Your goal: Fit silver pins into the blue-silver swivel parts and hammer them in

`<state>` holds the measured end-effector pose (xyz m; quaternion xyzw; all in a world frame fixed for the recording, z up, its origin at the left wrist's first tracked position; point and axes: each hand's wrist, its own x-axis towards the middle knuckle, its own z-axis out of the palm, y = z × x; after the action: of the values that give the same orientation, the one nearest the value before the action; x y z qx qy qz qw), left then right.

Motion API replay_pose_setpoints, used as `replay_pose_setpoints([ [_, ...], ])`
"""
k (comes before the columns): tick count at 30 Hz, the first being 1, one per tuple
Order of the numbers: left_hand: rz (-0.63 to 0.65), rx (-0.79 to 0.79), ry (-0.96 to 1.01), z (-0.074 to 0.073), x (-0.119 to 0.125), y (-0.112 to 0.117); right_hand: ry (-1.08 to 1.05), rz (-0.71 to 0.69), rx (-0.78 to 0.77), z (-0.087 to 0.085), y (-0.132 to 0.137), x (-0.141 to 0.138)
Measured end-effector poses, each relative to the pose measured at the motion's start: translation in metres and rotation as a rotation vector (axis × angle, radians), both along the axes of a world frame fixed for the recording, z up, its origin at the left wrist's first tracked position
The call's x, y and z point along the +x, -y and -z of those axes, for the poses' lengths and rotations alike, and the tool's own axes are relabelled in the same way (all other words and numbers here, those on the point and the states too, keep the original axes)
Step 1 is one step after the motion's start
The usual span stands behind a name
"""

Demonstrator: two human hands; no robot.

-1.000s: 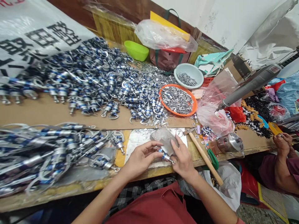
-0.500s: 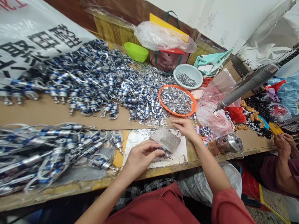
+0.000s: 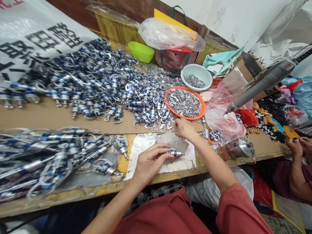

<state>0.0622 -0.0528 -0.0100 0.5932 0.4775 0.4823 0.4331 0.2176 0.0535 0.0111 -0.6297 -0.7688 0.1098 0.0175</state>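
Note:
My left hand point(image 3: 148, 161) pinches a small blue-and-silver swivel clasp point(image 3: 175, 152) and holds it level over the grey metal block point(image 3: 173, 141) on a white sheet at the bench's front edge. My right hand point(image 3: 184, 128) reaches forward, fingers curled down onto small loose silver metal pieces point(image 3: 161, 126) lying just in front of the orange bowl point(image 3: 202, 110). Whether it grips one of them is hidden under the fingers.
A large heap of blue-and-silver clasps point(image 3: 92, 81) covers the cardboard; more lie at near left point(image 3: 56, 156). Behind stand a pale bowl of pins point(image 3: 196, 78), a green bowl point(image 3: 141, 52) and plastic bags. A metal pot point(image 3: 240, 148) and another person's hands point(image 3: 298, 144) are at right.
My right hand left the clasp and reached forward to the loose pieces by the orange bowl. The left hand kept the clasp and turned it level.

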Motion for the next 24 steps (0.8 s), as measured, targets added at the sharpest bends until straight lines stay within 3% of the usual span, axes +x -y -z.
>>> replay_pose_setpoints([
  [5,-0.03,0.027,-0.052,0.004,-0.002,0.003,-0.175,0.059,0.013,-0.003,0.012,0.016],
  [12,-0.061,-0.044,0.021,0.005,0.002,0.006,-1.011,0.082,-0.017,-0.017,0.084,0.001],
  [20,-0.077,0.103,0.005,0.007,-0.001,0.0,-1.113,-0.009,0.001,-0.008,0.097,-0.004],
  [24,-0.083,-0.013,0.092,-0.001,-0.003,0.0,-0.948,-0.218,0.288,-0.002,0.106,0.007],
])
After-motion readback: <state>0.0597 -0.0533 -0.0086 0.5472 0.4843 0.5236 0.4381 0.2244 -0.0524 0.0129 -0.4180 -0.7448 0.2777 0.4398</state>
